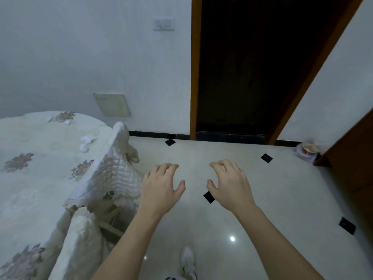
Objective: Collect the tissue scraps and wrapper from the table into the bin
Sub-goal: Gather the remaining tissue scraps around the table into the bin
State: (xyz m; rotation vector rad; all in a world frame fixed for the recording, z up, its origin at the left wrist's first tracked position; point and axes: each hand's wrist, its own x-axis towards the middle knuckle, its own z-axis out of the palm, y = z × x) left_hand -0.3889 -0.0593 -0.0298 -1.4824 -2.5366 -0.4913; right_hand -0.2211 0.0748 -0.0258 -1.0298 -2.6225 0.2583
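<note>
A round table (40,178) under a white floral cloth fills the left side. White tissue scraps (87,139) lie near its far right edge, with one more crumpled scrap (83,147) just below them and smaller bits (67,122) further back. A small bin (307,151) lined with plastic stands on the floor at the right, by the wall. My left hand (161,186) and my right hand (230,182) hover side by side over the floor, palms down, fingers spread, holding nothing. I cannot pick out a wrapper.
A chair (113,172) with a quilted white cover stands against the table's right side. A dark open doorway (252,77) with a brown wooden frame lies straight ahead. The pale floor (201,154) has small black diamond inlays. My white shoe (187,261) shows at the bottom.
</note>
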